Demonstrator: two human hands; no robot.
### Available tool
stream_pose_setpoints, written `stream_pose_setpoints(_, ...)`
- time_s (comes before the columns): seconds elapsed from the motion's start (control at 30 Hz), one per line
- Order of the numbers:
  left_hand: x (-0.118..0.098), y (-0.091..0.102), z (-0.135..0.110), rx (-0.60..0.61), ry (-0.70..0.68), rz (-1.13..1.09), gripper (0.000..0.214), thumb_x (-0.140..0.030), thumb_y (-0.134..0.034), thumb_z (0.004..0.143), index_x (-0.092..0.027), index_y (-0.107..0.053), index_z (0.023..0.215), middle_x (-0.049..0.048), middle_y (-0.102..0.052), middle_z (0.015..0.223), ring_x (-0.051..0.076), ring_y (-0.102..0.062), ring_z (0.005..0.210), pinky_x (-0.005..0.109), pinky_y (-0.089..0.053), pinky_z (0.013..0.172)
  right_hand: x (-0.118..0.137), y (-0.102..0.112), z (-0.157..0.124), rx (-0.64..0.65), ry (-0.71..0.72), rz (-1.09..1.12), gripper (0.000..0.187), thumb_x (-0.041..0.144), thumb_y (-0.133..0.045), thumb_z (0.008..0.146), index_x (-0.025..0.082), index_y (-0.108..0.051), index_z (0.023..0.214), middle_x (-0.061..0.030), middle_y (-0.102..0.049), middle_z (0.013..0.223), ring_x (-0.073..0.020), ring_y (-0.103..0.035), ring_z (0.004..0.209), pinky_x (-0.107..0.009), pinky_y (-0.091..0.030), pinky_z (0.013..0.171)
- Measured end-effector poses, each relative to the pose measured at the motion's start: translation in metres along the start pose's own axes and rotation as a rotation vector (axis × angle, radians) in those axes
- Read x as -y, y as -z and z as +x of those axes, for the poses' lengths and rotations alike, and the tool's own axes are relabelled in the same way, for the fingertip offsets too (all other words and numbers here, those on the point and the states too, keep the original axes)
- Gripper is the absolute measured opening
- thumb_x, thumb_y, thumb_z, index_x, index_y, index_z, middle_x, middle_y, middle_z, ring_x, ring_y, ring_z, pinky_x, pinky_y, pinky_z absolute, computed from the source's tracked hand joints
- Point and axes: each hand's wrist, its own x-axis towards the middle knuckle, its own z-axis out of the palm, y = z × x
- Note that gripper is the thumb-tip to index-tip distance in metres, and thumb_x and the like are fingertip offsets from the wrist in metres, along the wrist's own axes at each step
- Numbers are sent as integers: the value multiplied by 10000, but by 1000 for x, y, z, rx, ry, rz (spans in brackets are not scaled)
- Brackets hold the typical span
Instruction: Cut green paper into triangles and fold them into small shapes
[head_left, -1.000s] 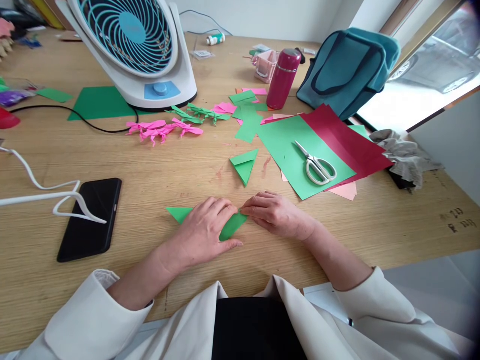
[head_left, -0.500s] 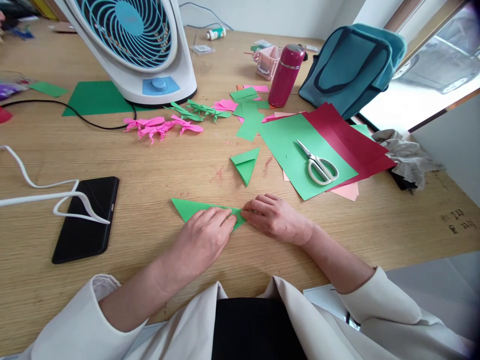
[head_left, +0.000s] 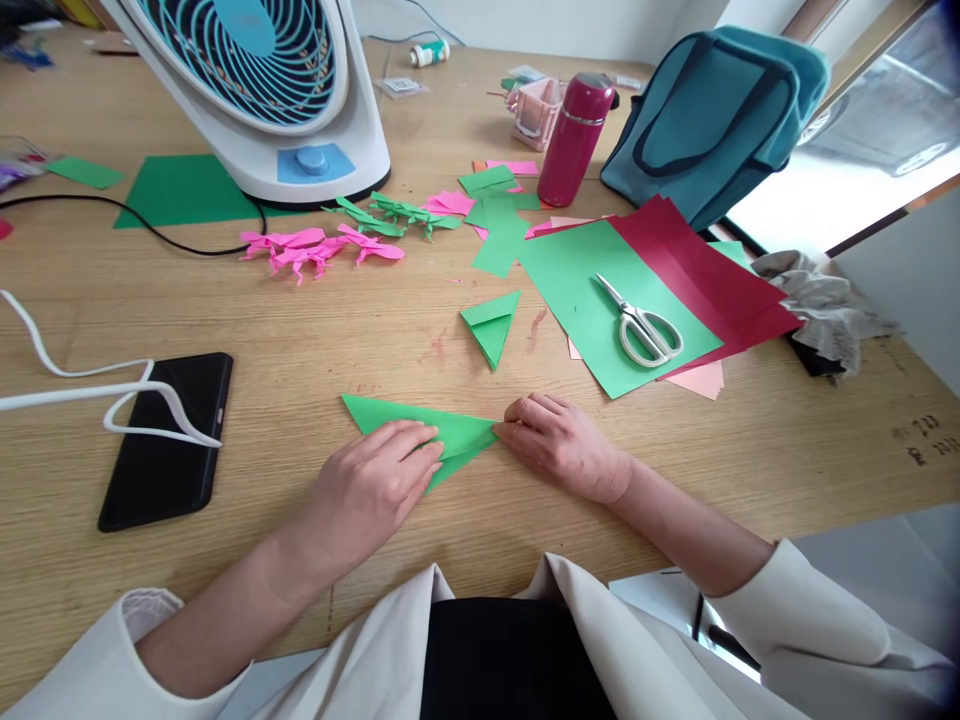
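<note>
A folded triangle of green paper (head_left: 457, 432) lies on the table in front of me, its long edge away from me and a loose flap on the near side. My left hand (head_left: 379, 480) is closed over its left half, fingertips pressed together on the fold; the thumb is mostly hidden. At the triangle's right corner, my right hand (head_left: 562, 445) pinches the tip between thumb and curled fingers. Beyond the hands rests a smaller folded green paper piece (head_left: 493, 328), touched by neither.
Scissors (head_left: 641, 325) lie on green and red sheets (head_left: 697, 270) to the right. Folded pink paper figures (head_left: 322, 250) and green ones sit near a fan (head_left: 315, 160). At left is a black phone (head_left: 169, 440) under a white cable; a flask (head_left: 574, 140) and blue bag (head_left: 712, 120) stand behind.
My left hand has slid left along the paper, uncovering more of the fold and the near flap. My right hand has shifted slightly right, staying at the right corner.
</note>
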Motion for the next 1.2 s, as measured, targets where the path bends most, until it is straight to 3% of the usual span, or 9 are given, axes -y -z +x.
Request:
stream_pose_setpoints(0.13,2,3,4,-11,114,-118,243,-272,-462,987,-217,-694,939,23,-751,945,202,-696,926,361,-565,829,4,-1,1,15,-86,37,266,136,-388,1001,168,-631,898,-88,-591,865,-195,-505,747,-330,-436,686)
stream_pose_setpoints(0.4,10,10,21,17,354,-120,179,-323,-524,918,-250,-672,848,-43,-750,852,160,-684,700,289,-445,573,13,1,10,-3,-356,268,149,211,-501,974,181,-616,885,-65,-566,861,-187,-551,784,-313,-457,721)
stream_pose_setpoints(0.6,15,15,35,195,448,-92,197,-323,-505,907,-238,-676,861,-26,-744,902,180,-688,799,292,-432,658,16,2,16,39,-509,325,108,224,-594,930,176,-616,837,-35,-554,842,-167,-546,775,-291,-426,715)
stream_pose_setpoints(0.73,18,14,38,234,471,-74,182,-310,-510,897,-231,-670,859,-23,-730,891,184,-678,792,295,-420,654,16,3,19,44,-545,325,134,224,-603,922,174,-604,797,-23,-547,822,-155,-542,751,-279,-415,697)
stream_pose_setpoints(0.97,21,10,37,250,465,-56,151,-288,-525,891,-224,-657,853,-18,-707,903,182,-664,790,296,-408,642,15,2,19,30,-510,300,74,200,-586,931,166,-626,878,-40,-578,856,-164,-557,769,-283,-439,695)
stream_pose_setpoints(1.1,21,7,35,240,451,-41,145,-296,-529,900,-229,-651,860,-22,-695,885,178,-659,774,295,-395,623,22,3,8,-59,-344,155,147,156,-534,951,136,-649,1040,-92,-600,944,-188,-556,815,-315,-465,716)
stream_pose_setpoints(1.2,22,4,34,234,444,-27,142,-310,-532,909,-235,-647,872,-27,-694,902,183,-663,787,298,-395,624,31,4,-3,-35,-198,35,236,114,-535,941,100,-636,1154,-98,-619,914,-193,-540,777,-332,-465,682)
